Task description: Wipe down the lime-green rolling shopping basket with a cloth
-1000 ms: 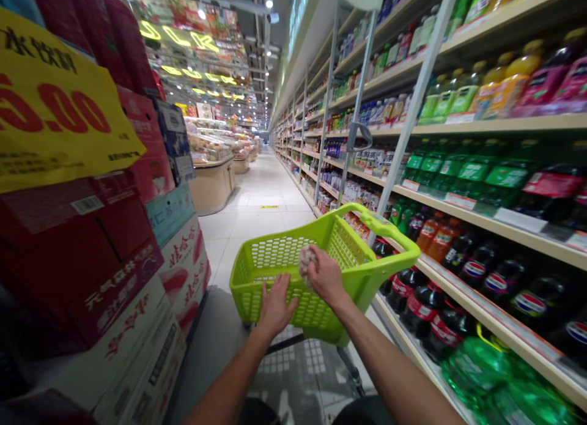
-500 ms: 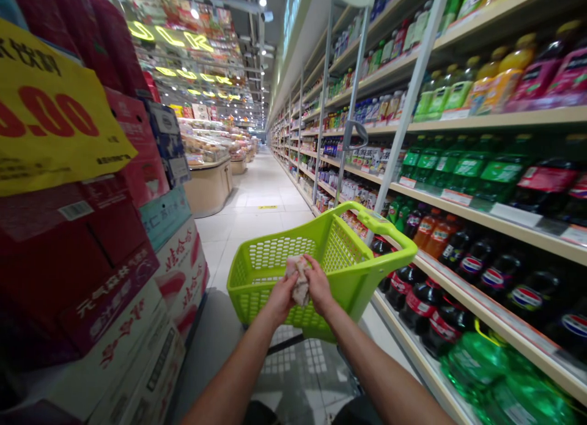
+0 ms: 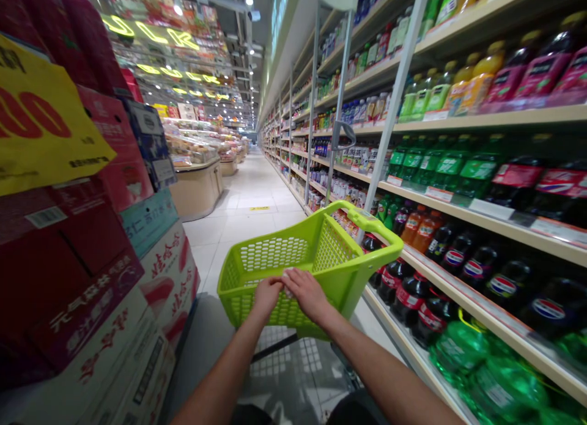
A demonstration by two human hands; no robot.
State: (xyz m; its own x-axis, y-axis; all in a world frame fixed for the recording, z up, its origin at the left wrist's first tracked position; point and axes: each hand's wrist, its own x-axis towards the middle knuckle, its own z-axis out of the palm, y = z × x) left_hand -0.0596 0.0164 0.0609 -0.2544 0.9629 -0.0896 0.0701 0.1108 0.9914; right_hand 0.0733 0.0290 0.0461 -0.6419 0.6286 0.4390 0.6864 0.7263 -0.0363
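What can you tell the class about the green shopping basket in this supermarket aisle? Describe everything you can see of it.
The green shopping basket looks like lime-green plastic, with walls pierced by rows of small holes and a smooth rim. A thick loop handle rises at its far right side. It sits raised on a dark frame, tilted slightly, in the aisle beside the drinks shelf. Both hands meet at its near rim: the left hand and right hand, with a small pale thing barely showing between them.

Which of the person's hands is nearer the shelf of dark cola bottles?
Right. The right hand lies on the shelf's side of the green basket; the left hand sits farther from the cola bottles.
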